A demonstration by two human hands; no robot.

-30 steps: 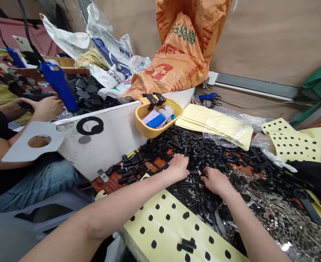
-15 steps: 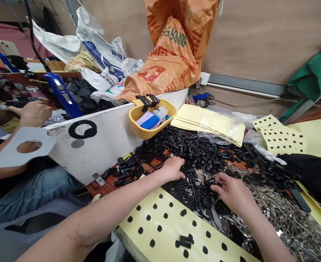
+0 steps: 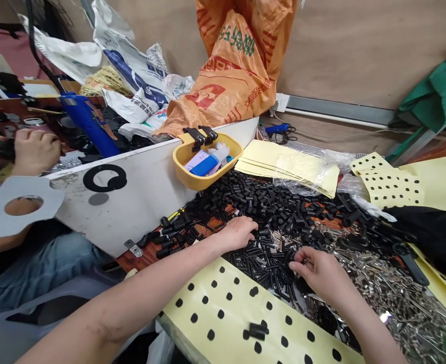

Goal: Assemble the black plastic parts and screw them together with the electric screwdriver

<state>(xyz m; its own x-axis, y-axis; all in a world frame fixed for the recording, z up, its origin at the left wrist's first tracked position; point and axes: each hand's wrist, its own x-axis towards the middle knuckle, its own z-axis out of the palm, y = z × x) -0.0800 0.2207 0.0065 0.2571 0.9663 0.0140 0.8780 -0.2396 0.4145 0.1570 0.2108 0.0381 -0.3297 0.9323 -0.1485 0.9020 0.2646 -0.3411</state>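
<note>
My left hand [image 3: 238, 233] reaches into the pile of short black plastic parts [image 3: 268, 202], its fingers curled downward at the edge of the black ribbed, screw-like pieces [image 3: 262, 263]. What its fingertips hold, if anything, is hidden. My right hand [image 3: 319, 270] is closed in a pinch over the ribbed pieces, beside a heap of thin silvery metal parts [image 3: 400, 308]. Whatever lies between its thumb and fingers is too small to name. In front of me is a yellow sheet with black dots [image 3: 223, 303], with a black cylindrical part [image 3: 257, 331] lying on it.
A yellow plastic basket [image 3: 192, 182] is clipped to the white divider board [image 3: 143, 202]. Yellow sheets [image 3: 260, 154] and clear plastic lie behind the pile. Black cloth [image 3: 431, 237] rests at right. Beyond the divider, a co-worker's hand [image 3: 37, 149] is at another bench.
The view has shifted slightly. My right hand has come down a little, fingers still pinched; my left hand stays at the pile with its fingers more bent. The co-worker's hand has turned.
</note>
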